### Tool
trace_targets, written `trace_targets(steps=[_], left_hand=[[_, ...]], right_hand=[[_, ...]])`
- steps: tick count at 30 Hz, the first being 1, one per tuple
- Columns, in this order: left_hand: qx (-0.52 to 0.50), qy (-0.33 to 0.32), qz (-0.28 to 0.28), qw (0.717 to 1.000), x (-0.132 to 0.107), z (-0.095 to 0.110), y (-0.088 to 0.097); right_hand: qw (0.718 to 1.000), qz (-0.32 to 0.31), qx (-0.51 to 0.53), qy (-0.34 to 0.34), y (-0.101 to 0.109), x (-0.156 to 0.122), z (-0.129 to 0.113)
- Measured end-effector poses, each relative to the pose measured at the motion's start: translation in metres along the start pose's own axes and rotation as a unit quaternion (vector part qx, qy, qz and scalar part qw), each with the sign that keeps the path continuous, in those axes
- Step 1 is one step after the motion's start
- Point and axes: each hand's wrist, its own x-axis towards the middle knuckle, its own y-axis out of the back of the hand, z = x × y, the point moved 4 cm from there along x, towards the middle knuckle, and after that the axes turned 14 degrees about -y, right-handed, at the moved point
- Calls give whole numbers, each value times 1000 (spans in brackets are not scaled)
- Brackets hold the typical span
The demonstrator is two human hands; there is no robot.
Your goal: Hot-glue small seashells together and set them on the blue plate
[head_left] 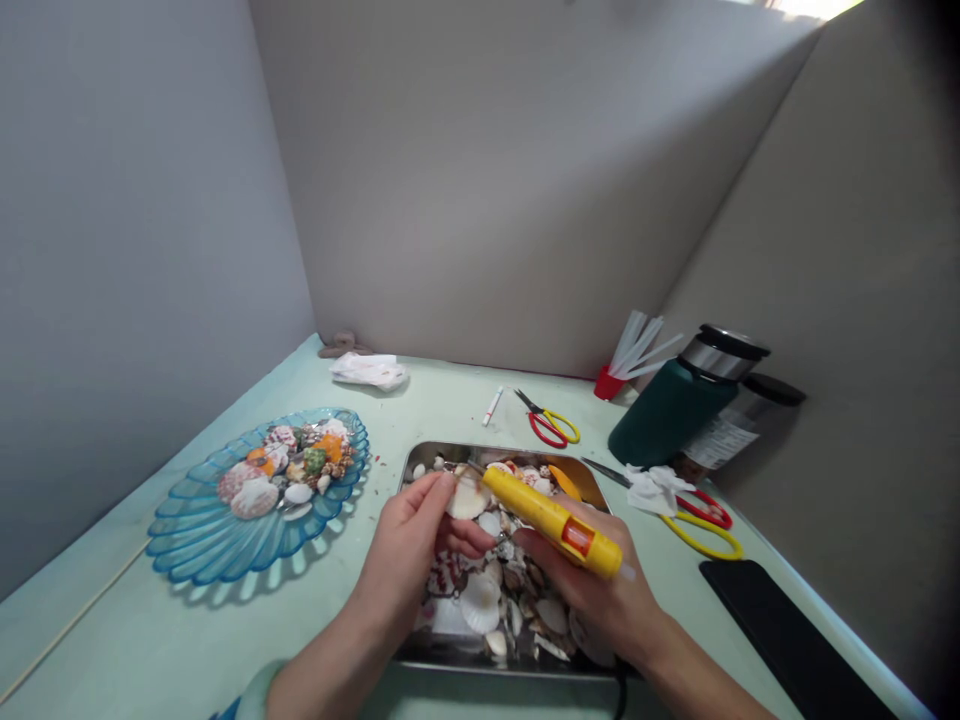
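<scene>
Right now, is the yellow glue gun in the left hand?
No, the right hand holds the yellow glue gun, while the left hand holds a pale shell.

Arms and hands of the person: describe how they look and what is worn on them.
The left hand and right hand wear no gloves, and no rings can be made out. The left forearm is uncovered down to a pale green cuff, with a bit of blue beside it. The right forearm shows no sleeve.
</scene>
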Motion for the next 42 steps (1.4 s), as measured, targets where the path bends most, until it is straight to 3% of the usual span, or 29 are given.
trace_targets(steps=[21, 42], left_hand=[[7, -35, 37, 999, 3, -1, 6], [16, -8, -9, 1000, -1, -3, -1]], right_hand=[[1000, 8, 6, 11, -1, -2, 3], [999, -9, 36, 7, -1, -3, -2]])
